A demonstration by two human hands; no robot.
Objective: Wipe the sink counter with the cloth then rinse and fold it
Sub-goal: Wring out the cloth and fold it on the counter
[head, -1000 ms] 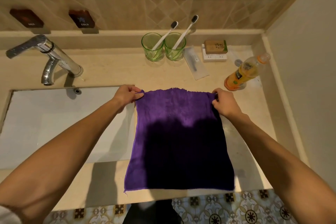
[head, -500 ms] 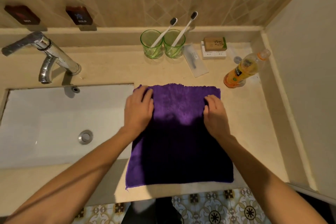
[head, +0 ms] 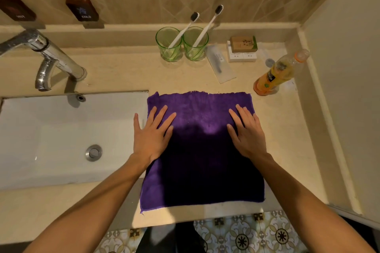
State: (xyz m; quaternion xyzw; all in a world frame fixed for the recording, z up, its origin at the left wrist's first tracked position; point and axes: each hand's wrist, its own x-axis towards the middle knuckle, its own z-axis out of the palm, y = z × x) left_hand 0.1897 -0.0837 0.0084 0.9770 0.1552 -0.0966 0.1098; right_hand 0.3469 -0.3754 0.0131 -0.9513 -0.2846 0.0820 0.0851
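Observation:
A purple cloth (head: 202, 162) lies spread flat on the beige sink counter (head: 131, 72), just right of the white sink basin (head: 51, 129). My left hand (head: 153, 135) rests palm down on the cloth's left edge, fingers spread, thumb over the basin rim. My right hand (head: 247, 131) presses flat on the cloth's right part, fingers apart. Neither hand grips anything. The near half of the cloth is in shadow.
A chrome tap (head: 45, 53) stands behind the basin, with a drain (head: 94, 152) in it. Two green glasses (head: 182, 44) with toothbrushes, a sachet (head: 220, 65), small boxes (head: 242, 48) and an orange drink bottle (head: 277, 74) stand behind the cloth. A wall (head: 349, 88) closes the right side.
My hands let go of the cloth's far corners and laid it on the counter. They now lie flat on it, fingers spread, slightly nearer to me than half a second ago.

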